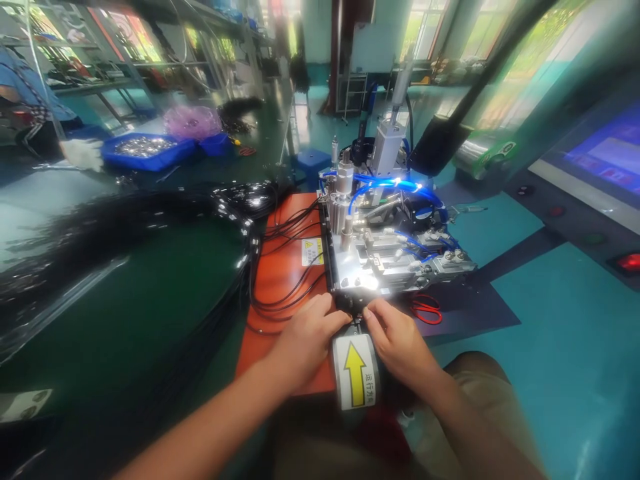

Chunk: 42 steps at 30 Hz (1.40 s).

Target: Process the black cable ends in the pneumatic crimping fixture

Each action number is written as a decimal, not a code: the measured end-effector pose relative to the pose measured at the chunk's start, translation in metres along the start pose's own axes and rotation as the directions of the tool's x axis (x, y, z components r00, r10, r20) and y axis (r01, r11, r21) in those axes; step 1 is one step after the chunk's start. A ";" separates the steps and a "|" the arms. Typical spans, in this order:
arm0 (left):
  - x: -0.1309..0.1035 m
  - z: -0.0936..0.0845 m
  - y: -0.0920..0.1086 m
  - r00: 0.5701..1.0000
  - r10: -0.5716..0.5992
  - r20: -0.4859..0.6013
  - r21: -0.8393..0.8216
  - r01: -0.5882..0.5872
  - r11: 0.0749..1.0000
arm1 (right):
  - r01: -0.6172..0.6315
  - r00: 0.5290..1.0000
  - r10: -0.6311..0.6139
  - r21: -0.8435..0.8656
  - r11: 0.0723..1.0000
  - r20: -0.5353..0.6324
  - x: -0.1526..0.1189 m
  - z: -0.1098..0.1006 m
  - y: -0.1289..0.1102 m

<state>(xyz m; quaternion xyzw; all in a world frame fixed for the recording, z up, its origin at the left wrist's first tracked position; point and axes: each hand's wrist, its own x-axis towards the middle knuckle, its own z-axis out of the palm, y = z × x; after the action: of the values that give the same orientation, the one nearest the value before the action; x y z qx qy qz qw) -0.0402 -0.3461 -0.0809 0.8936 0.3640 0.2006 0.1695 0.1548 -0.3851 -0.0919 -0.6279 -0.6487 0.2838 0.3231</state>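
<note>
Metal machine (385,263) sits directly ahead of both hands, its dark near end right at the fingertips. From my remote seat I take the view from the left, where a co-worker's blue sleeve (35,77) shows at the edge. Right of that is a blue tray (175,158) of small shiny pieces, with a pink bag (193,122) just beside it. Nearer to me, a big bundle of black strands (245,230) curves toward the orange surface (280,247), and thin black cables (267,307) trail across that surface to the machine's left side.

Next I see the left hand (311,327), at the machine's near left corner. Its fingers are bent and nearly closed, thumb pointing inward; I cannot tell whether they have hold of anything. Between the wrists lies a white plate (343,380) with a yellow arrow pointing toward the machine. The right hand (400,337) comes to the same near end from the other side, thumb and forefinger drawn close together; whatever may be between them is too small for me to make out. Beyond this hand, just off the machine's right side, lie red loops (427,320). Blue hoses (400,183) arch over the machine's far part. At the far right, a control panel (565,210) carries a lit screen and a glowing red button.
</note>
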 end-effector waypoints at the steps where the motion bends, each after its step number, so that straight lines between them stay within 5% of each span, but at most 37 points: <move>1: -0.001 -0.002 0.001 1.000 -0.009 0.026 0.001 0.009 1.000 | 0.006 1.000 -0.006 -0.010 1.000 -0.001 0.000 0.001 0.001; 6: -0.004 -0.013 0.007 0.991 -0.062 0.122 0.096 0.051 0.994 | -0.004 1.000 0.004 0.024 1.000 -0.004 0.000 0.007 0.005; 37: 0.003 -0.024 0.011 0.984 -0.151 0.096 0.187 0.131 0.974 | -0.107 0.984 0.121 0.110 0.988 -0.130 -0.003 0.017 0.009; 42: 0.001 -0.027 0.011 0.986 -0.105 0.130 0.193 0.078 0.978 | -0.039 0.944 0.074 0.113 0.993 -0.320 -0.041 0.009 -0.003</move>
<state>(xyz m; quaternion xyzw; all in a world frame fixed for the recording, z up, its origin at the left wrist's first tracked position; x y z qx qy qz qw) -0.0462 -0.3484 -0.0527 0.8997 0.4093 0.0947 0.1188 0.1460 -0.4262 -0.0979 -0.6664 -0.5527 0.2198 0.4496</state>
